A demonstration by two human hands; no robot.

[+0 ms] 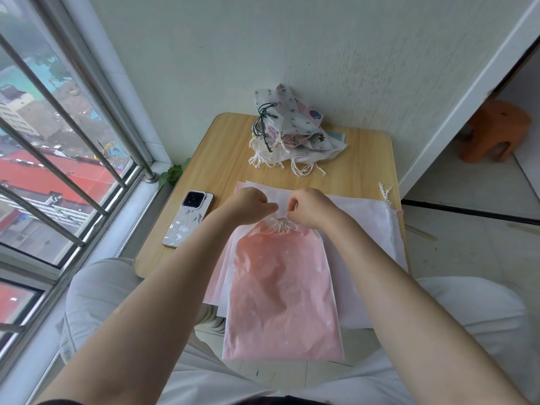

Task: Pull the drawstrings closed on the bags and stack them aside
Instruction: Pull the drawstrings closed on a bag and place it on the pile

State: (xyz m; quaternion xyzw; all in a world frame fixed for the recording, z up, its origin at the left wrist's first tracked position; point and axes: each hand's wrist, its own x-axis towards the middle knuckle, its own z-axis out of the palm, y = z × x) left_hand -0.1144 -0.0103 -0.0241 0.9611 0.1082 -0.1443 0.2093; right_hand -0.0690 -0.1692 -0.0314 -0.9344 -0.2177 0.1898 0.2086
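Observation:
A pink drawstring bag (282,290) lies on top of a pile of flat white and pink bags (368,226) on the small wooden table (222,159); its lower half hangs over the table's near edge. The bag's mouth (281,224) is gathered into tight pleats. My left hand (252,206) and my right hand (310,206) sit side by side just above the gathered mouth, fingers curled, each pinching the white drawstring there. A stack of closed patterned bags (287,128) with loose cord ends lies at the table's far edge against the wall.
A phone (188,219) lies camera-side up on the table's left part. A barred window (58,159) runs along the left. An orange plastic stool (493,130) stands on the floor at the right. My knees are under the table's near edge.

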